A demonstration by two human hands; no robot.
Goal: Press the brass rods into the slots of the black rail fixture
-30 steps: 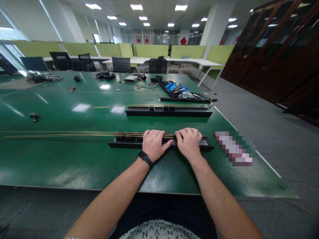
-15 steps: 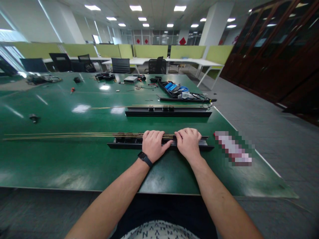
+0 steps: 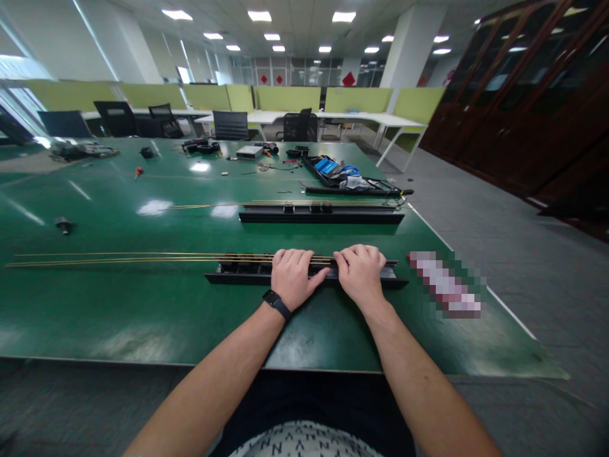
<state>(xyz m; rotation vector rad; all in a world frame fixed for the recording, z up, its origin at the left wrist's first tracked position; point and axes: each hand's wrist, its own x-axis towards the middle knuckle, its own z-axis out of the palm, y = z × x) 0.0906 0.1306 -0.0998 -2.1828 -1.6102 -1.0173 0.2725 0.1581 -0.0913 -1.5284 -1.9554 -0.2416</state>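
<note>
A long black channel rail [image 3: 240, 279] lies crosswise on the green table in front of me, with black blocks [image 3: 245, 261] in its trough. Several thin brass-coloured rods [image 3: 143, 258] run along its far side and stick out well past its left end. My left hand [image 3: 294, 273], a dark watch on the wrist, curls over the middle of the rail and the rods, thumb pointing right. Just right of it, my right hand [image 3: 359, 270] is wrapped over the rail, thumb and index finger by the rods. The fingertips on the far side are hidden.
Farther back lies a second black rail [image 3: 321, 218] with rods along it. Behind it is a black tray [image 3: 342, 172] of blue and white items. A blurred-out packet [image 3: 445, 282] lies at the right, near the table edge. A small dark part [image 3: 63, 225] sits at left.
The left tip of the farthest rod has shifted slightly to the right. Both hands and the rail are nearly unmoved.
</note>
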